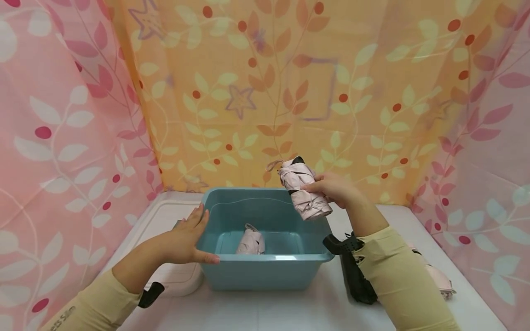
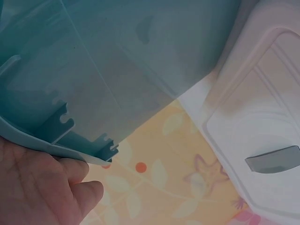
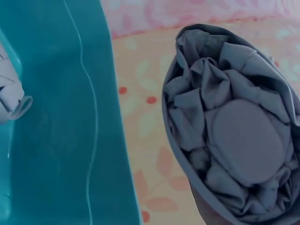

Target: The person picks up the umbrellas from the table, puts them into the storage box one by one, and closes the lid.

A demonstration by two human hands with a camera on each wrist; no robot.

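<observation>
An orange leaf-patterned backdrop (image 1: pixel 273 138) filled my far view, rising behind a white table (image 1: pixel 256 317). In the middle sat a blue-green tub (image 1: pixel 261 275), mouth upward, placed, I judged, within easy reach of both arms. A white lid (image 1: pixel 165 216) lay flat just left of it, leaving the tub uncovered. On the other side a black item (image 1: pixel 358 282) rested on the table, partly behind the right forearm; I couldn't identify it.

I had the left hand (image 1: pixel 182 241) at the tub's left corner, fingers spread apart and almost straight, thumb laid on the near rim, probably to steady the tub. The right hand (image 1: pixel 339 189) was clamped on a folded pink umbrella (image 1: pixel 305 188), thumb across its side, with the umbrella tilted above the tub's right part. That side hold looked chosen to leave both ends free.

A second folded umbrella (image 1: pixel 250 241) was inside the tub, its lower part hidden by the near wall. A pink bundle (image 1: pixel 440 281) showed past the right sleeve, mostly blocked from me. Smallest was the cord loop (image 1: pixel 274 164), dangling from the held umbrella's upper end.
</observation>
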